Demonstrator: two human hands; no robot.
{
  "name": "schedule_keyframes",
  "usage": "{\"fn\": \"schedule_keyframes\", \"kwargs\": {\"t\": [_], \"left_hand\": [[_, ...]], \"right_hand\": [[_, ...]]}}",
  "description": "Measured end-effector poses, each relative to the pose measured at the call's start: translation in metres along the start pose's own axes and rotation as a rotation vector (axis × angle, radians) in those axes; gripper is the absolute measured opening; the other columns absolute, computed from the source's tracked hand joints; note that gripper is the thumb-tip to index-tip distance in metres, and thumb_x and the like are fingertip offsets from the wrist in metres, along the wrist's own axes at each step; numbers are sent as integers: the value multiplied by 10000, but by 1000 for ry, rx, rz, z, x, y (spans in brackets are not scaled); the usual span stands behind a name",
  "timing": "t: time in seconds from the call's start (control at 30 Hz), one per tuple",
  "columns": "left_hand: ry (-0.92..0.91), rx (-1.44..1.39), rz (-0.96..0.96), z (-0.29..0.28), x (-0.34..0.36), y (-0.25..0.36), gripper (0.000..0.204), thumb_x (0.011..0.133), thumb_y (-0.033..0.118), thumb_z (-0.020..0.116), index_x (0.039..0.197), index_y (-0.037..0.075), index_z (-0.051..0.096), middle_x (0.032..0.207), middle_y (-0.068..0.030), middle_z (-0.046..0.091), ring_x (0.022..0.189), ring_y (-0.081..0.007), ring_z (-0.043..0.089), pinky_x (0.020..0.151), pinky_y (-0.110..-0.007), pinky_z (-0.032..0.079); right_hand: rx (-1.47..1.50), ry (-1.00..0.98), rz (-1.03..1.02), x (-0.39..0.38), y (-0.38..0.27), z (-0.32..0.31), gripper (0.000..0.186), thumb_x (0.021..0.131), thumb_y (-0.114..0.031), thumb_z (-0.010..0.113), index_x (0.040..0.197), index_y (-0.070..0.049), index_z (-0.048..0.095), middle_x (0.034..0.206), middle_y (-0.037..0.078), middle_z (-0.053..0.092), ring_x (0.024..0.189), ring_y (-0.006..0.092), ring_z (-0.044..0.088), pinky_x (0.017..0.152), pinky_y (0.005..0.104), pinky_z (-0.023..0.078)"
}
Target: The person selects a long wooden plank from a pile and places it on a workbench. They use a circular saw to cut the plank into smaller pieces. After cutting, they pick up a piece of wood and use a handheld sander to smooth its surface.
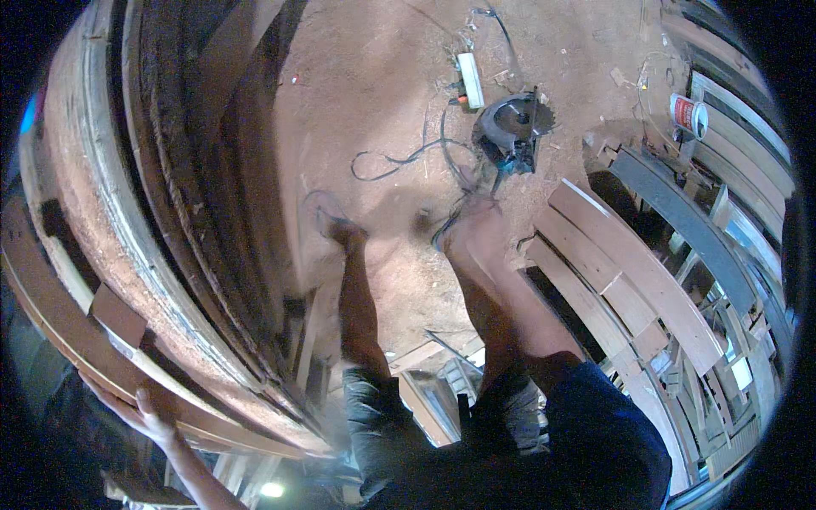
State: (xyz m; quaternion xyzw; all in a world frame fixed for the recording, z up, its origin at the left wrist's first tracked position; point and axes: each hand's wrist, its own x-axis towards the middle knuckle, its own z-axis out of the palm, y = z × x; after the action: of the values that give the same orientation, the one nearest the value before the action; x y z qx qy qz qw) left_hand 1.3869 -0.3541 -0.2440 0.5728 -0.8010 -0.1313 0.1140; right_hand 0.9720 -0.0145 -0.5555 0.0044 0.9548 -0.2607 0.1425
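Observation:
My left hand (151, 418) lies along the near edge of a long brown board (59, 327) at the lower left. Its fingers are stretched out and its thumb stands apart. A short wood block (117, 316) sits on that board just beyond the hand. My right arm reaches forward from a dark sleeve to the ground in the middle, and my right hand (476, 223) is blurred there beside black cords. Just beyond it lies a circular saw (514, 123) with a round toothed blade. The blur hides my right fingers and any grip on the saw's cord or handle.
A white power strip (470, 81) and a looped black cable (382, 166) lie on the dirt floor. Stacked planks (625, 293) crowd the right, with a white-and-red bucket (689, 116) beyond. Long timbers (161, 255) rise along the left. My bare legs stand between.

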Motion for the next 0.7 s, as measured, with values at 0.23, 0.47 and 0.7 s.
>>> {"fn": "schedule_keyframes", "kwargs": {"t": [0.23,0.47,0.7], "left_hand": [[33,-71,-144,-3,-15,-7,976,796,565,576,1461,-15,157,1502,-225,187,1373,-357,230,1118,-496,189],[-55,-540,-617,-99,-58,-178,716,888,412,515,1420,-6,281,1419,-199,367,1255,-321,407,1055,-432,327],[101,-143,-311,-19,-15,-8,992,653,310,717,1461,33,212,1404,-171,376,1229,-294,441,985,-361,404]], "right_hand": [[-17,-767,-243,-57,-44,62,246,863,-210,519,973,-25,637,949,201,643,871,387,606,827,449,470],[-1043,-533,-819,146,115,166,249,846,-165,481,963,5,620,917,230,652,815,307,660,698,450,531],[-989,-800,-576,160,37,66,488,901,-401,470,1209,-27,528,1034,280,621,963,450,596,847,497,483]]}}
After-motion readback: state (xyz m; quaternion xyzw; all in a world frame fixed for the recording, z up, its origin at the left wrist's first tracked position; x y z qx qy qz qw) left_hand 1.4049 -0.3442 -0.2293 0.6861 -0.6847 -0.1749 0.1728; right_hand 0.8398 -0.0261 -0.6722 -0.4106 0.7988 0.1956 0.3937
